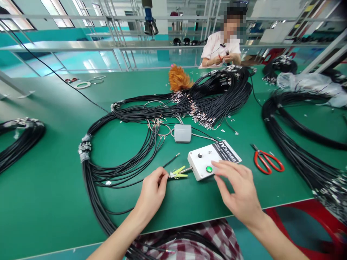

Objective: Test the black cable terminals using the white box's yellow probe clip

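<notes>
My left hand (154,187) pinches the end of a black cable (127,186) close to a yellow-green clip (179,172). That clip sits on a metal shaft coming out of a white control box (202,159), which has a lit green button (209,169), a black knob and a dark label. My right hand (235,187) hovers at the box's near right corner with its fingers apart, holding nothing; whether a fingertip touches the box I cannot tell. The cable belongs to a looped bundle of black cables (90,184) on the left, tied with clear wrap.
Red-handled scissors (267,160) lie right of the box, a grey adapter (182,133) behind it. Large cable bundles (225,94) with bare ends spread over the green table (54,202). An orange fluffy duster (179,77) lies farther back. Across the table sits another person (221,50).
</notes>
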Motion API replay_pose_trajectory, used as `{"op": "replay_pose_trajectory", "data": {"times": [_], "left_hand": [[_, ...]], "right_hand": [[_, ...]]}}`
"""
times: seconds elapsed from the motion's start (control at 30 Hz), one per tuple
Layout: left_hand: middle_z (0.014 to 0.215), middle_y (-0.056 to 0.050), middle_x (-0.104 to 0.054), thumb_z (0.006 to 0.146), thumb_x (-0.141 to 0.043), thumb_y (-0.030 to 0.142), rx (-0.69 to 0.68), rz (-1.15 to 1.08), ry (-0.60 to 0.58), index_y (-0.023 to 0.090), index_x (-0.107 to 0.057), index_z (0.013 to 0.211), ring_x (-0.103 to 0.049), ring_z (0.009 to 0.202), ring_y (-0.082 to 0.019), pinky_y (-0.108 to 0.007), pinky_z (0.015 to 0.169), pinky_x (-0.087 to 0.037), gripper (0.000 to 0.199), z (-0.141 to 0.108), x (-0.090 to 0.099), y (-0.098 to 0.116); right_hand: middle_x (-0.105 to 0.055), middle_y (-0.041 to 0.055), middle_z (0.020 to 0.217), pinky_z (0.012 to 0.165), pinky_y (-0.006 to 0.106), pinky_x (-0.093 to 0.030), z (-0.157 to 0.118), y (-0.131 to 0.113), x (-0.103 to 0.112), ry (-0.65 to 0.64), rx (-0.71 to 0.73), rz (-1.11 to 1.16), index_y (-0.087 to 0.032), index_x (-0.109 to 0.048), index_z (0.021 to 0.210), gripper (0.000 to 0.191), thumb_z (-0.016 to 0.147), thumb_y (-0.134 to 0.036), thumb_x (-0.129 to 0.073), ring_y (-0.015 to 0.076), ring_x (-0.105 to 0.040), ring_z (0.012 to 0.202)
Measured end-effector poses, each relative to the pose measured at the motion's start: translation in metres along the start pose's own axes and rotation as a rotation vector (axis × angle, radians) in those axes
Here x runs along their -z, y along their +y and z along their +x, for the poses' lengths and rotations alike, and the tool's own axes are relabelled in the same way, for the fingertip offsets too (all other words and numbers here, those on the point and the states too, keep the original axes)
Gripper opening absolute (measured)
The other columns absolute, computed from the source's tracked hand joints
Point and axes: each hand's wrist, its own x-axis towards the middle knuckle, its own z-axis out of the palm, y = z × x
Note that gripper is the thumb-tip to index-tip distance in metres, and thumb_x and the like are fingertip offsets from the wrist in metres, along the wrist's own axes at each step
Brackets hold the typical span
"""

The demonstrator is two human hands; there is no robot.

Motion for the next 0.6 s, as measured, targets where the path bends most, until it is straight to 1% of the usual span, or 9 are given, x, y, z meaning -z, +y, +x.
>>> {"op": "replay_pose_trajectory", "data": {"times": [0.07, 0.13, 0.27, 0.37, 0.43, 0.5, 0.6], "left_hand": [[0.057, 0.005, -0.045, 0.089, -0.048, 0.028, -0.009, 0.002, -0.002, 0.022, -0.052, 0.070, -0.042, 0.053, -0.015, -0.023, 0.052, -0.030, 0.020, 0.000, -0.001, -0.001], [0.058, 0.005, -0.045, 0.089, -0.048, 0.027, -0.013, 0.008, -0.007, 0.022, -0.052, 0.071, -0.042, 0.054, -0.015, -0.024, 0.053, -0.030, 0.020, 0.000, -0.001, -0.002], [0.057, 0.005, -0.045, 0.089, -0.049, 0.027, -0.012, 0.036, -0.012, 0.021, -0.053, 0.070, -0.043, 0.054, -0.015, -0.024, 0.054, -0.031, 0.020, -0.002, 0.003, -0.004], [0.059, 0.004, -0.046, 0.089, -0.049, 0.027, 0.004, 0.045, 0.003, 0.021, -0.054, 0.070, -0.045, 0.056, -0.015, -0.024, 0.053, -0.032, 0.020, -0.005, 0.008, -0.007], [0.060, 0.004, -0.048, 0.089, -0.048, 0.028, 0.019, 0.037, 0.012, 0.021, -0.054, 0.071, -0.046, 0.056, -0.015, -0.023, 0.052, -0.033, 0.020, -0.006, 0.012, -0.010], [0.062, 0.003, -0.051, 0.089, -0.048, 0.030, 0.031, 0.014, 0.009, 0.020, -0.056, 0.076, -0.048, 0.055, -0.014, -0.023, 0.052, -0.037, 0.018, -0.008, 0.015, -0.013], [0.066, 0.002, -0.058, 0.084, -0.054, 0.030, 0.029, -0.025, -0.014, 0.018, -0.060, 0.085, -0.054, 0.054, -0.014, -0.023, 0.052, -0.043, 0.013, -0.008, 0.021, -0.015]], "right_hand": [[-0.073, 0.0056, 0.117, 0.092, 0.040, -0.038, -0.014, 0.000, 0.000, -0.010, -0.004, 0.016, -0.021, -0.060, 0.094, 0.012, 0.093, -0.010, -0.055, 0.0232, -0.061, 0.113], [-0.074, 0.0038, 0.116, 0.091, 0.040, -0.037, -0.021, -0.003, -0.005, -0.017, 0.002, 0.004, -0.022, -0.060, 0.091, 0.013, 0.092, -0.010, -0.055, 0.0241, -0.061, 0.113], [-0.076, 0.0002, 0.109, 0.090, 0.042, -0.035, -0.023, -0.005, -0.014, 0.041, 0.001, -0.072, -0.023, -0.059, 0.088, 0.015, 0.090, -0.008, -0.058, 0.0242, -0.065, 0.106], [-0.077, 0.0001, 0.106, 0.092, 0.043, -0.036, -0.021, -0.001, -0.016, 0.061, 0.021, -0.089, -0.023, -0.060, 0.087, 0.016, 0.089, -0.007, -0.060, 0.0238, -0.066, 0.100], [-0.078, 0.0013, 0.105, 0.092, 0.044, -0.037, -0.021, 0.000, -0.017, 0.085, 0.026, -0.068, -0.023, -0.060, 0.087, 0.016, 0.088, -0.007, -0.061, 0.0243, -0.064, 0.101], [-0.077, 0.0043, 0.104, 0.093, 0.044, -0.039, -0.022, -0.001, -0.016, 0.116, 0.028, -0.026, -0.022, -0.061, 0.089, 0.015, 0.087, -0.006, -0.062, 0.0255, -0.062, 0.105], [-0.076, 0.0095, 0.105, 0.093, 0.044, -0.041, -0.030, -0.006, -0.016, 0.135, 0.085, 0.063, -0.019, -0.062, 0.093, 0.018, 0.085, -0.003, -0.061, 0.0258, -0.059, 0.109]]}}
